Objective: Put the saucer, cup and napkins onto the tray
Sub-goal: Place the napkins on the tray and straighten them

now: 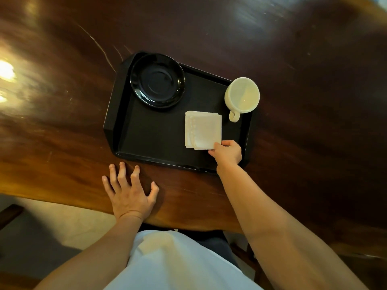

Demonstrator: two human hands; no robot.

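Observation:
A black rectangular tray [146,139] lies on the dark wooden table. In its far left corner sits a glossy black saucer [157,80]. A cream cup [242,95] stands upright in the tray's far right corner, handle toward me. A stack of white napkins [202,129] lies flat on the tray's right half. My right hand [227,152] pinches the stack's near right corner. My left hand [129,192] rests flat on the table just in front of the tray, fingers spread, holding nothing.
The wooden table [62,122] runs wide to the left, right and far side of the tray. Its near edge lies just below my left hand, with pale floor [73,225] beyond. My white shirt fills the bottom of the view.

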